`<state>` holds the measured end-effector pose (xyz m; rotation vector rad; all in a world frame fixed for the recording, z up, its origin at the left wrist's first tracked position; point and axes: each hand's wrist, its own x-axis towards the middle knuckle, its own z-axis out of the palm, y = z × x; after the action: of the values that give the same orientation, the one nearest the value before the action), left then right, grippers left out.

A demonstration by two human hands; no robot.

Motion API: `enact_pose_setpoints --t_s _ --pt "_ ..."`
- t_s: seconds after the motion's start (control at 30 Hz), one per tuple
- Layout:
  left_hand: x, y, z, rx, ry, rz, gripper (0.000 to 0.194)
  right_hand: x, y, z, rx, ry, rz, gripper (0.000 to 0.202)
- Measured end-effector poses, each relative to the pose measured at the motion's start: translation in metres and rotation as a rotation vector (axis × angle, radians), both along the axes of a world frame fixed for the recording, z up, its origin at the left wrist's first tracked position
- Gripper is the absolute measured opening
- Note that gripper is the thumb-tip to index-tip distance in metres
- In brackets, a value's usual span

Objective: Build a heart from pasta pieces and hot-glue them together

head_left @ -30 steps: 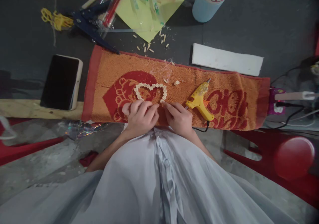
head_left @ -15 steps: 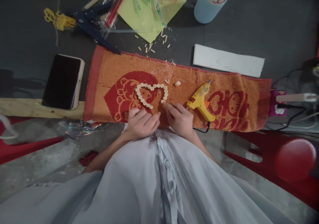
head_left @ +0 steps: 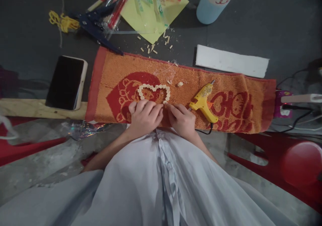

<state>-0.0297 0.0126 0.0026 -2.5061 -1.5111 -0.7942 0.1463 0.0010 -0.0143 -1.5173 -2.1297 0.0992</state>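
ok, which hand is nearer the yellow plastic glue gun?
Right. The right hand is just left of the glue gun; the left hand is farther left, at the lower part of the cream heart-shaped outline.

Left-hand grip point(head_left: 146, 115): palm down, fingers curled. Right-hand grip point(head_left: 183, 118): just beside, fingers bent forward. Bare forearms point(head_left: 108, 150) angled inward.

Phone point(head_left: 65, 82) L, yel cord point(head_left: 66, 24) beyond it, blue/wht btl point(head_left: 208, 9) at back
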Motion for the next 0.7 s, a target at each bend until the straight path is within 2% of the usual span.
enact_pose_setpoints --t_s 0.17,0.33,0.57,0.7 --pt "0.003 0.011 0.001 -0.131 0.057 0.026 0.023 -0.001 0.001 0.000 0.016 0.019 -0.004 0.031" --pt "0.004 0.018 0.002 -0.133 0.033 -0.005 0.015 -0.001 0.001 -0.001 0.015 -0.002 -0.004 0.030" --pt "0.006 0.016 0.000 -0.217 -0.024 -0.003 0.015 0.000 -0.001 -0.007 0.059 0.076 0.044 0.031" --pt "0.007 0.016 -0.001 -0.213 -0.024 0.001 0.014 0.000 -0.002 -0.009 -0.013 0.116 0.036 0.029"
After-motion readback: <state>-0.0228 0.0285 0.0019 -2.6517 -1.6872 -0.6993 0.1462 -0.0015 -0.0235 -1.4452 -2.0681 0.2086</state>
